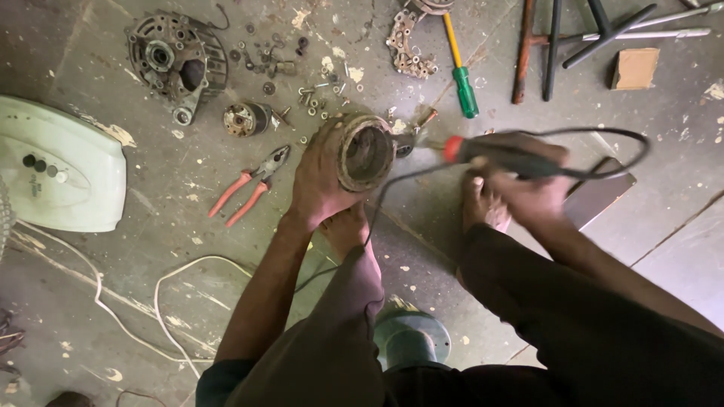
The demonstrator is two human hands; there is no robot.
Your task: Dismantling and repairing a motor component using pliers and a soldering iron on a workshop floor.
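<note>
Floor, not bench, carries everything here, so read it from its left edge. A pale green appliance housing (56, 169) with dark knobs lies at that edge, and white cord (162, 301) loops across the concrete floor (136, 226) below it. Further in, near the top edge, sits an alternator end housing (177, 56), with a small rotor part (245, 118) and a scatter of nuts and washers (313, 94) just beside it. Red-handled pliers (253, 185) lie closed, near your left wrist.

Your left hand (320, 177) is wrapped tight round a ring-shaped stator (364, 151), holding it tilted with its open bore toward you, propped above your foot. Just to its right, your right hand (528, 177) is clenched on a soldering iron (494, 153) with a red collar, its tip pointing at the stator's right rim; whether the tip touches is blurred. The iron's black cord (603, 147) arcs out and back.

Beyond, near the top edge, lie a rectifier plate (407, 45), a green-handled screwdriver (461, 79), metal rods (596, 34) and a cardboard scrap (635, 68).

By the look of it, the strip-down is done, with parts and fasteners all laid out; work at the stator leads is in hand, and reassembly remains.
</note>
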